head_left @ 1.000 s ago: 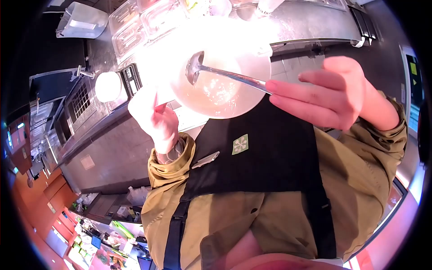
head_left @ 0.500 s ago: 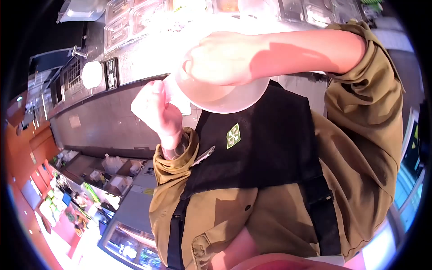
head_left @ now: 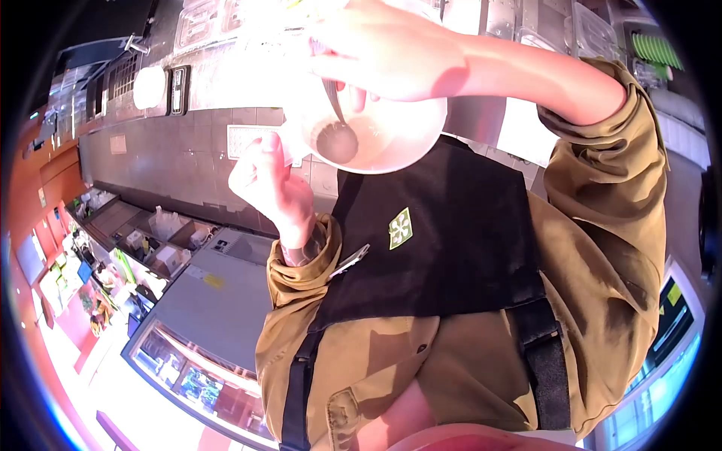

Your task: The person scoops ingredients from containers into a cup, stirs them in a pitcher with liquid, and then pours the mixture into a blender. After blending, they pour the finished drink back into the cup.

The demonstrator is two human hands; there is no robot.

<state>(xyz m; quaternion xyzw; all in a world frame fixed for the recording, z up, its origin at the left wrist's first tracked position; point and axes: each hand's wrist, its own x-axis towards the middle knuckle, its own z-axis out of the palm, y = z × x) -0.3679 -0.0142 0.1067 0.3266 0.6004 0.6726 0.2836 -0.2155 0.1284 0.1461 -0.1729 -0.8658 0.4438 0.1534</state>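
A white bowl (head_left: 410,143) is tilted toward me above the black apron. My left hand (head_left: 271,177) is closed in a fist at its left side, around what looks like its pale handle, which is mostly covered by the fingers. Over the far rim, my right hand (head_left: 391,56) grips the thin dark handle of a metal spoon. The spoon's round grey head (head_left: 336,143) is inside the bowl, near the left wall. Glare washes out the bowl's far side and part of the right hand's fingers.
Beyond the bowl runs a brightly lit counter with clear food containers (head_left: 199,22). At the left are a black scale (head_left: 177,90) and a round white item (head_left: 150,88). A grey-topped cabinet (head_left: 218,293) is at lower left, near shelves holding boxes (head_left: 169,259).
My right hand has moved up and back from the bowl, and the spoon in it now shows. The left hand keeps its hold. The whole view has shifted slightly.
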